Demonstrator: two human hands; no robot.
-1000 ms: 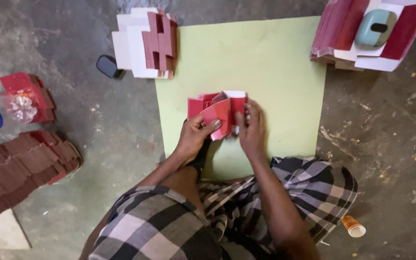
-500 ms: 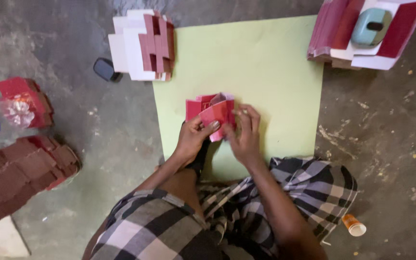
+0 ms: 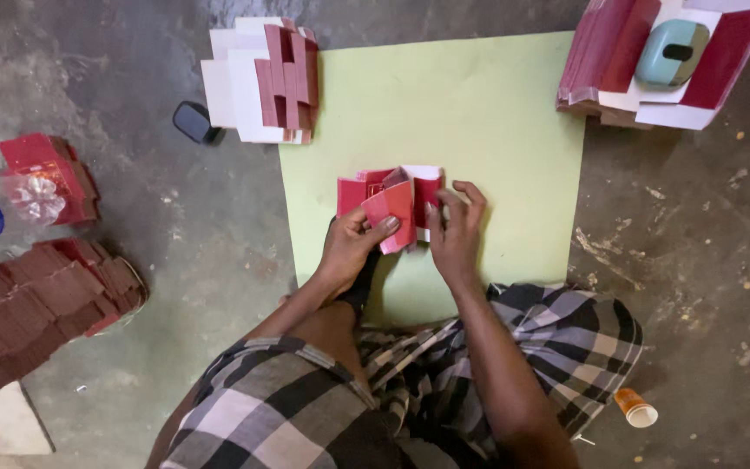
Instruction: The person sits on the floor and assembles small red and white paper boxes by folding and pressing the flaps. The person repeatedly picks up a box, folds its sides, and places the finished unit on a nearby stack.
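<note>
Both hands, left hand (image 3: pixel 351 247) and right hand (image 3: pixel 455 234), pinch a red-and-white folded carton (image 3: pixel 390 204) over the pale-green sheet (image 3: pixel 479 113).

Red-and-white carton blank (image 3: pixel 390 204), partly folded, on the pale green sheet (image 3: pixel 496 130) at centre; the left hand (image 3: pixel 351 247) grips its lower left flap and the right hand (image 3: pixel 455 234) touches its right edge. Stack of flat carton blanks (image 3: pixel 262 80), white with dull red panels, at the sheet's upper left corner. Second, larger stack of flat blanks (image 3: pixel 722 61), red and white, at upper right, overlapping the sheet's corner. Finished red box (image 3: pixel 45 174) with a clear window, at far left on the floor. Long row of dark red folded cartons (image 3: pixel 36 304), leaning one on another, at lower left.
</note>
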